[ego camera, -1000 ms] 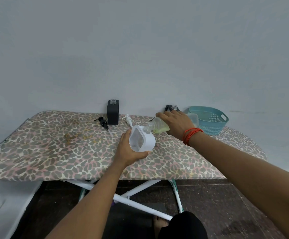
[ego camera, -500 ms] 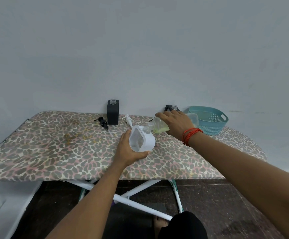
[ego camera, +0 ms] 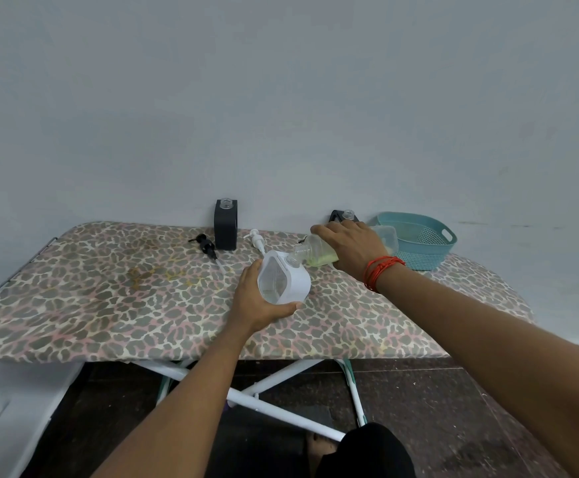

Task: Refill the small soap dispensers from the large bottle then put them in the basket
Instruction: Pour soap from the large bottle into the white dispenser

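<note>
My left hand (ego camera: 254, 298) grips a white small soap dispenser (ego camera: 286, 277), tilted, with its open neck facing up and to the right. My right hand (ego camera: 350, 246) holds the large clear bottle (ego camera: 319, 253) of yellow-green soap on its side, its mouth at the dispenser's neck. A black dispenser (ego camera: 225, 226) stands open at the back by the wall. Another black dispenser (ego camera: 345, 215) peeks out behind my right hand. The teal basket (ego camera: 429, 248) sits at the back right.
All this rests on an ironing board (ego camera: 108, 291) with a leopard-print cover. A black pump head (ego camera: 205, 243) and a white pump head (ego camera: 257, 238) lie loose near the back. The wall runs right behind the board; dark floor lies below.
</note>
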`<state>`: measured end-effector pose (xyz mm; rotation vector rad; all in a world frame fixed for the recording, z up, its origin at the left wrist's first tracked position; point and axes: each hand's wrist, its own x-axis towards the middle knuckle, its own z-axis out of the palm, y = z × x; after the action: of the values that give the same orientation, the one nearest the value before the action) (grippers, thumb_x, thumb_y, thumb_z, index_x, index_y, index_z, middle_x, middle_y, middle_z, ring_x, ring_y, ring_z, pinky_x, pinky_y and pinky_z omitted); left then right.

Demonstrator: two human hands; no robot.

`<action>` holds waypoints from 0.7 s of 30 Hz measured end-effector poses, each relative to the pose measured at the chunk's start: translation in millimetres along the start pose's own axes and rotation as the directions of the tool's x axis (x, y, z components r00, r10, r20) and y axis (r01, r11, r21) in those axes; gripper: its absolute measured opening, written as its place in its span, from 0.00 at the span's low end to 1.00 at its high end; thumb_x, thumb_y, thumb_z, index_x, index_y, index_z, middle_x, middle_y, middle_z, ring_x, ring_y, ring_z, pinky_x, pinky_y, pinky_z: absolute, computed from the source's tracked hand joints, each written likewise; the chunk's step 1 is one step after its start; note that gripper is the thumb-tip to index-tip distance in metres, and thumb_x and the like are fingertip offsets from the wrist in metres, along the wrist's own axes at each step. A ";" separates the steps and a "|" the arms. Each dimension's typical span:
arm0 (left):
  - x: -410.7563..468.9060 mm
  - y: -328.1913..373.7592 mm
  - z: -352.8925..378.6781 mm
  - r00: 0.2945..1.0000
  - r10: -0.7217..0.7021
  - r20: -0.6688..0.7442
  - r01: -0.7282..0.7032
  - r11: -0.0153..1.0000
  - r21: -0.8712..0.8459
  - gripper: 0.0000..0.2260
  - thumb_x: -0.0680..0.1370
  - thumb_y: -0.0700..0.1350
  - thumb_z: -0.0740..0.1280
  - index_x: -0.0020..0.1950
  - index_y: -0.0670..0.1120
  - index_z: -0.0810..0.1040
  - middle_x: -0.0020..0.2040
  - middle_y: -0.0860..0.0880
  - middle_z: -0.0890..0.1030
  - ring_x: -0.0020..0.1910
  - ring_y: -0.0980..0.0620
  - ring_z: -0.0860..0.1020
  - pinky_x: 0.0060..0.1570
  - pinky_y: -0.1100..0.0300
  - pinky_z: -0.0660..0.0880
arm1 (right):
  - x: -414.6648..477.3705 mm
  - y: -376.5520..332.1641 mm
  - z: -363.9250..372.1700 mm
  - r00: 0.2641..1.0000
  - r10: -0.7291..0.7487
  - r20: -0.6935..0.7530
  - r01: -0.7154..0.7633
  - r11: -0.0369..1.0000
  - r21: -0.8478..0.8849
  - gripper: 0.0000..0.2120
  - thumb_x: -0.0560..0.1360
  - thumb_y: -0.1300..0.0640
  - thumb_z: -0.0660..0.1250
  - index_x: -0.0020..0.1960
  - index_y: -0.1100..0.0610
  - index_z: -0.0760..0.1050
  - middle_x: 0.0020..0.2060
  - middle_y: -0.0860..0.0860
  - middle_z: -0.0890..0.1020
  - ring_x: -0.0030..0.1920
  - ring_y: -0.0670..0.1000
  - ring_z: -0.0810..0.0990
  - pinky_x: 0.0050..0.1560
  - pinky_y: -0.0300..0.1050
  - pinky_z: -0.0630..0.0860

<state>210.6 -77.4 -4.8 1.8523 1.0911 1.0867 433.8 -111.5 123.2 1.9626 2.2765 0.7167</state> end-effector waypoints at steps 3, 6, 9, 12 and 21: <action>0.6 -1.8 0.5 1.000 -0.007 0.000 0.007 1.000 0.006 0.50 0.56 0.67 0.80 0.74 0.51 0.69 0.65 0.53 0.73 0.63 0.53 0.72 0.59 0.53 0.72 | 0.1 -0.1 0.2 1.000 0.003 -0.002 -0.003 1.000 0.003 0.34 0.68 0.57 0.76 0.70 0.49 0.66 0.58 0.51 0.79 0.54 0.58 0.78 0.55 0.54 0.76; 1.0 -2.1 0.3 1.000 -0.005 -0.003 0.005 1.000 0.009 0.50 0.57 0.65 0.81 0.74 0.51 0.68 0.65 0.54 0.73 0.63 0.53 0.72 0.59 0.54 0.72 | -0.1 -0.4 0.1 1.000 0.004 -0.001 -0.004 1.000 -0.002 0.34 0.69 0.57 0.76 0.71 0.49 0.65 0.59 0.51 0.79 0.55 0.57 0.78 0.56 0.54 0.75; 1.1 -0.8 0.0 1.000 0.009 -0.008 -0.009 1.000 0.006 0.48 0.58 0.61 0.84 0.74 0.51 0.69 0.64 0.54 0.73 0.62 0.54 0.71 0.58 0.54 0.71 | -0.1 -0.5 0.0 1.000 0.004 -0.002 -0.004 1.000 -0.009 0.34 0.69 0.57 0.76 0.71 0.49 0.65 0.60 0.51 0.79 0.56 0.57 0.78 0.57 0.53 0.75; 0.1 0.4 -0.3 1.000 0.006 -0.005 -0.006 1.000 0.002 0.49 0.56 0.66 0.80 0.73 0.52 0.69 0.64 0.54 0.73 0.62 0.54 0.72 0.57 0.55 0.71 | 0.4 -0.7 -0.2 1.000 0.004 -0.005 -0.004 1.000 -0.009 0.34 0.69 0.57 0.76 0.71 0.49 0.66 0.59 0.51 0.79 0.55 0.58 0.78 0.56 0.53 0.75; 1.3 -2.6 0.4 1.000 -0.023 0.002 0.023 0.999 0.026 0.52 0.56 0.68 0.79 0.75 0.51 0.67 0.66 0.53 0.73 0.65 0.52 0.72 0.62 0.50 0.73 | 0.9 -1.1 0.7 1.000 0.001 -0.006 -0.001 1.000 -0.013 0.35 0.69 0.56 0.76 0.71 0.49 0.65 0.60 0.51 0.79 0.55 0.57 0.78 0.56 0.54 0.75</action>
<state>210.5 -75.3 -6.8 1.8564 1.1275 1.0609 432.9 -110.5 122.4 1.9587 2.2687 0.7372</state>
